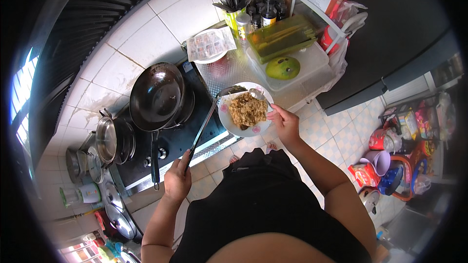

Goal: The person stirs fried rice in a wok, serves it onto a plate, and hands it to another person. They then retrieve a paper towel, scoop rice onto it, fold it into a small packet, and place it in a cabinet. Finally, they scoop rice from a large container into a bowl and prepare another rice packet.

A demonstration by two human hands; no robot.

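My left hand (178, 177) grips the black handle of a long metal spatula (203, 126), whose dark head rests at the upper left rim of a white plate (228, 124) with pink flowers. Brown fried rice (248, 109) is heaped on the plate. My right hand (283, 120) holds a metal spoon (257, 95) by its handle, its bowl over the far edge of the rice. The plate lies at the counter's front edge, beside the stove; what bears it is hidden. A dark wok (157, 95) sits tilted on the stove to the left.
A steel pot (106, 139) stands at the stove's left end. Behind the plate, a green mango (282, 68) and a green lidded container (281, 38) lie on a clear plastic box (314, 62). A paper-covered white plate (210, 59) and dark bottles (268, 11) stand farther back.
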